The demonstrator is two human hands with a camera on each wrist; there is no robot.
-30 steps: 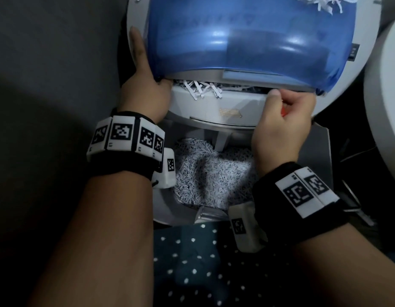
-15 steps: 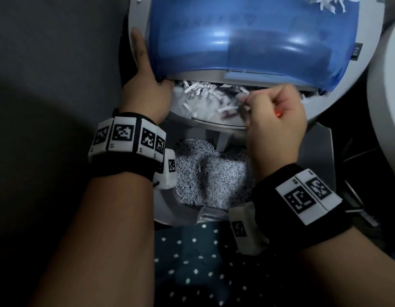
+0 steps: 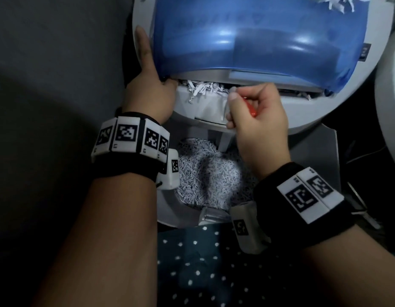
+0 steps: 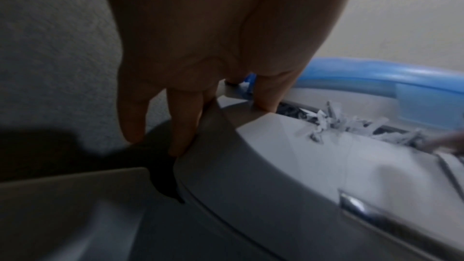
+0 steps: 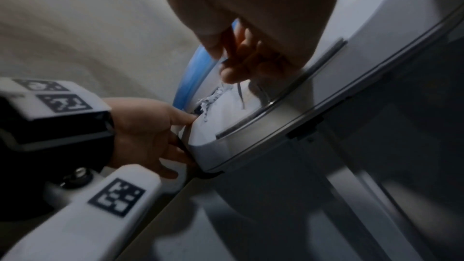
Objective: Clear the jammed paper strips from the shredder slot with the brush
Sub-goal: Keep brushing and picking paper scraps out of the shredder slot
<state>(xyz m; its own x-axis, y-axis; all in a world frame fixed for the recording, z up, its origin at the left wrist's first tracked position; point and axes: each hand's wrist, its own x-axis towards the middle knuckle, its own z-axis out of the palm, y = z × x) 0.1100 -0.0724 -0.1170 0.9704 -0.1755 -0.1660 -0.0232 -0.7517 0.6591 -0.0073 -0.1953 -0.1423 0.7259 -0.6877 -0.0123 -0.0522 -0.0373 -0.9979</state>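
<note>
The shredder (image 3: pixel 205 109) is grey with a blue see-through cover (image 3: pixel 258 41). White paper strips (image 3: pixel 203 88) stick out of its slot, left of the middle; they also show in the wrist views as strips (image 4: pixel 334 122) and strips (image 5: pixel 213 96). My right hand (image 3: pixel 258 120) is fisted round a brush with an orange handle (image 3: pixel 250 109), right at the slot beside the strips; the bristles are hidden or blurred. My left hand (image 3: pixel 152 94) braces the shredder's left edge. Its fingers (image 4: pixel 180 126) lie straight down the side and its thumb rests by the slot's end.
Below the shredder head, an open bin (image 3: pixel 170 207) holds a heap of fine shreds (image 3: pixel 209 173). More loose strips (image 3: pixel 329 3) lie on top of the cover. A dotted dark cloth (image 3: pixel 203 262) is near me. A white rounded object (image 3: pixel 391 107) stands at the right.
My right hand has swept the brush leftward along the slot from its right end to the middle. Strips that spilled onto the grey front half a second ago are mostly gone. The left hand has stayed put.
</note>
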